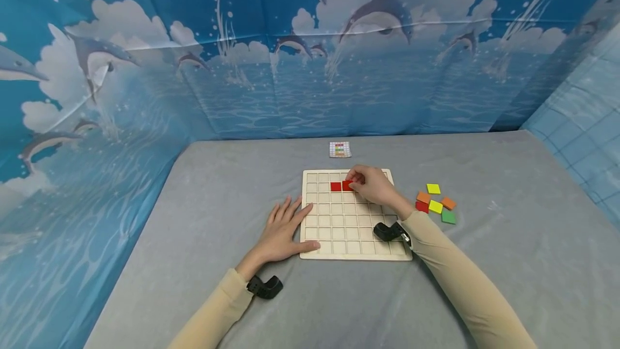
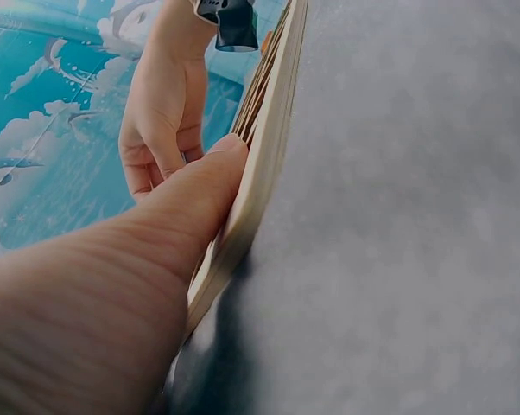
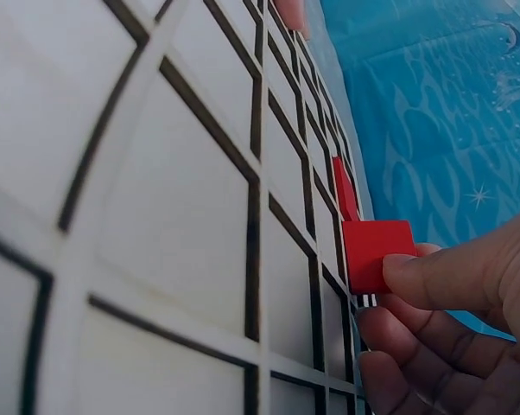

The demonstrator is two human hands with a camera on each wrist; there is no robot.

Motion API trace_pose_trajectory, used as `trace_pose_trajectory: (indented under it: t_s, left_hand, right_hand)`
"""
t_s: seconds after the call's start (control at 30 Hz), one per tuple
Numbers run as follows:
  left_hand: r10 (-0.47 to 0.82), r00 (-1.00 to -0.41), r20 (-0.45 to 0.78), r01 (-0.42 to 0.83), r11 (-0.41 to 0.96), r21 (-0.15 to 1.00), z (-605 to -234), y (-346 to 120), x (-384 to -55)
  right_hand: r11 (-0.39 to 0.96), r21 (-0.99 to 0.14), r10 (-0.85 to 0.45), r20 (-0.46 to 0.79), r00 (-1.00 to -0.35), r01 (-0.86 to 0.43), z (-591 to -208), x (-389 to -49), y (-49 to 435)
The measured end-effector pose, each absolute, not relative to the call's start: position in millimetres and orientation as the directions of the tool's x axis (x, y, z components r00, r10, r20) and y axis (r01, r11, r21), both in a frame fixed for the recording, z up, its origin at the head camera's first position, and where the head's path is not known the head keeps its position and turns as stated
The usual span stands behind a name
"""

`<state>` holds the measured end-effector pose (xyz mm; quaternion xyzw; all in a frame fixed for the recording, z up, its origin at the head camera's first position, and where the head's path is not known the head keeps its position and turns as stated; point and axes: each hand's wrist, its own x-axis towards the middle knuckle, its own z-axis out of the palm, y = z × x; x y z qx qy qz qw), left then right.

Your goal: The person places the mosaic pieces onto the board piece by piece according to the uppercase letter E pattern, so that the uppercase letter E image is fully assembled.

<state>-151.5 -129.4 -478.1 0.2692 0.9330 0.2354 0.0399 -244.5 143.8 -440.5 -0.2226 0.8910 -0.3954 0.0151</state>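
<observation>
A pale wooden grid board (image 1: pixel 337 233) lies on the grey cloth. One red square tile (image 1: pixel 336 187) sits in a cell of an upper row. Just to its right, my right hand (image 1: pixel 372 184) pinches a second red tile (image 3: pixel 374 257) between thumb and fingers. In the right wrist view this tile is tilted against the board beside the placed one. My left hand (image 1: pixel 283 233) rests with spread fingers on the board's left edge, its thumb (image 2: pixel 230 145) over the rim near the lower corner in the left wrist view.
Loose tiles lie right of the board: yellow (image 1: pixel 433 189), orange (image 1: pixel 448 203), green (image 1: pixel 448 216) and red (image 1: pixel 422 207) among them. A small card with a coloured grid pattern (image 1: pixel 339 149) lies behind the board. A dolphin-print curtain (image 1: pixel 310 96) hangs at the back.
</observation>
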Motion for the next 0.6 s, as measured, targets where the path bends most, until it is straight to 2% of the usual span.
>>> trace_pose_trajectory:
  t_s: [0.6]
  left_hand:
    - [0.515,-0.856,0.049,0.479,0.752,0.454,-478.0,-129.2,-152.9]
  right_hand:
    - [0.635,-0.681,-0.417,0.095,-0.904,-0.365,-437.3,-245.0,146.5]
